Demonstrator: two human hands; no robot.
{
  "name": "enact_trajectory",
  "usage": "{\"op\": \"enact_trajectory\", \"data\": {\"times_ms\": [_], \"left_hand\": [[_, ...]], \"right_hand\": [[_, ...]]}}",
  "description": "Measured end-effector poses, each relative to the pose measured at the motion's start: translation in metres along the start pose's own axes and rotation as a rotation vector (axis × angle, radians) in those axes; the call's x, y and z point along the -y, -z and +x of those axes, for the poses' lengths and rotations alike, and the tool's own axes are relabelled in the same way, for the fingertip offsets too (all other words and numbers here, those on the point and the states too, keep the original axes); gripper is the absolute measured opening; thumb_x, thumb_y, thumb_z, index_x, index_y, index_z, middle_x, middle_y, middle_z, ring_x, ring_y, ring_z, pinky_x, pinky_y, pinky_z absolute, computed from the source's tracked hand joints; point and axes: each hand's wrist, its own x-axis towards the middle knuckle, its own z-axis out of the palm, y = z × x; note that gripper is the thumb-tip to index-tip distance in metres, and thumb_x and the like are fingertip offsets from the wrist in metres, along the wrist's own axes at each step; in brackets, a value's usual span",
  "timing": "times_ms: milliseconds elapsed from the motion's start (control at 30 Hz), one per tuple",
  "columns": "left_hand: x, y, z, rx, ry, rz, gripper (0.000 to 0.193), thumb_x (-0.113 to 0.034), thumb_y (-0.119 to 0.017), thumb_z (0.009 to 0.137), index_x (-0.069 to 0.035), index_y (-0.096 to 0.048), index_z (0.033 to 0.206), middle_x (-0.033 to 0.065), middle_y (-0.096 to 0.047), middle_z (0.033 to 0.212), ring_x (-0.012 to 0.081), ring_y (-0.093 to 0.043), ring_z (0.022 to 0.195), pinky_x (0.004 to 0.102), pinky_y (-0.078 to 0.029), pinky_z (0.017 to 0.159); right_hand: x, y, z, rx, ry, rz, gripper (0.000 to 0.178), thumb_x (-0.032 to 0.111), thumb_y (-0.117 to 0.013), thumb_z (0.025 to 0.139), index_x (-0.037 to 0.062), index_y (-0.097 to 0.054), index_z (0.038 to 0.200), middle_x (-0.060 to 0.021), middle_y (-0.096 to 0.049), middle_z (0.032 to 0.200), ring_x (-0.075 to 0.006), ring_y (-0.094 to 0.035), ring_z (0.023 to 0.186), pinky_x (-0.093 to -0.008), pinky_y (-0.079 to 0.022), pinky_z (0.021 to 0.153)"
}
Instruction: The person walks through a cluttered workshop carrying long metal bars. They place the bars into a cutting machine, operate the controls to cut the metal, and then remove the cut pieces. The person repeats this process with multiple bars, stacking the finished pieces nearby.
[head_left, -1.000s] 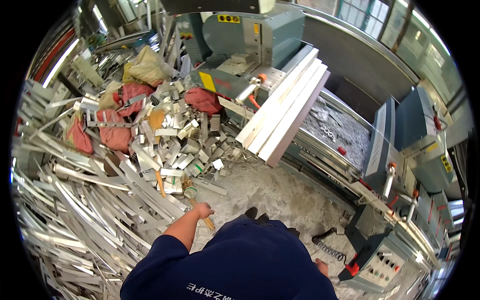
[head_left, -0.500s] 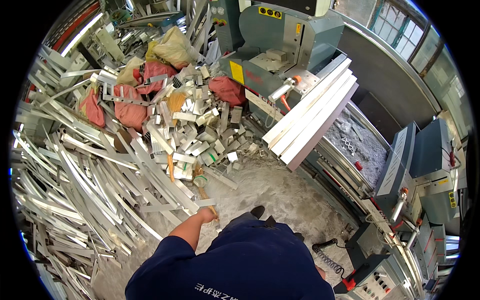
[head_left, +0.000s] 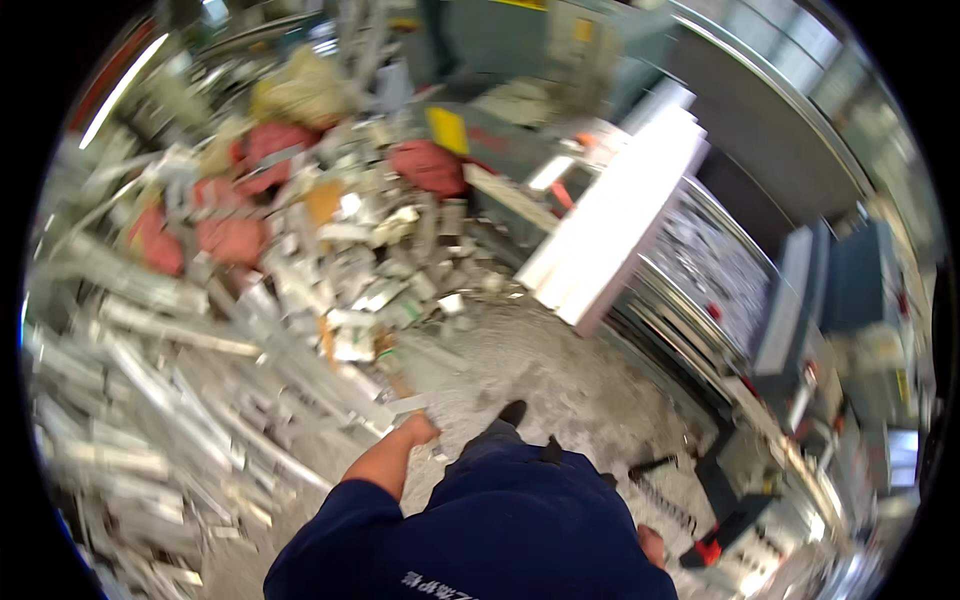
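My left hand hangs low over the floor, just beyond the hem of my dark blue shirt. Its fingers are smeared by motion, so whether it holds anything cannot be made out. Nearest to it are the ends of long metal profiles and a heap of short offcuts. On the other side of my body, only part of my right hand shows, and its fingers are hidden. A control box with a red part stands close to that hand.
White profiles lie across a cutting machine, their ends jutting over the floor. Grey shavings fill the machine bed. Red sacks lie among the scrap. A coiled cable trails by the control box. Loose strips cover the left side.
The view has turned and blurred; the scrap heap and machine sit slightly further left and higher. My left hand has shifted slightly right in the picture, and more of my right hand shows.
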Motion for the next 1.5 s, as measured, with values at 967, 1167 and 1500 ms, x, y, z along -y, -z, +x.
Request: {"op": "enact_trajectory", "data": {"times_ms": [967,1167,1500], "left_hand": [[-0.262,-0.037,0.031,0.167,-0.228,0.426,0.036,-0.026,-0.064,0.085,0.001,-0.063,0.109,0.0143,-0.066,0.093,0.0274,-0.064,0.086,0.0411,-0.052,0.07],[-0.362,-0.069,-0.106,0.037,-0.038,-0.002,0.036,-0.019,-0.066,0.084,0.008,-0.063,0.107,0.0167,-0.068,0.092,0.0225,-0.067,0.082,0.0357,-0.053,0.068],[-0.209,-0.071,-0.039,0.103,-0.2,0.57,0.054,-0.054,-0.056,0.081,-0.005,-0.071,0.097,0.0206,-0.066,0.106,0.036,-0.061,0.1,0.0426,-0.048,0.088]], "right_hand": [[-0.114,0.348,-0.044,-1.226,0.207,0.047,0.047,0.023,-0.068,0.077,0.0015,-0.058,0.117,-0.015,-0.05,0.136,-0.0342,-0.052,0.119,-0.0394,-0.043,0.098],[-0.106,0.386,-0.024,-1.201,0.262,-0.27,0.033,0.014,-0.068,0.074,0.0016,-0.059,0.103,-0.0097,-0.046,0.141,-0.034,-0.049,0.12,-0.0427,-0.042,0.098],[-0.101,0.389,-0.001,-1.045,-0.031,-0.352,0.054,0.012,-0.062,0.085,-0.0057,-0.046,0.133,-0.0219,-0.054,0.13,-0.0348,-0.051,0.122,-0.0418,-0.04,0.103]]}}
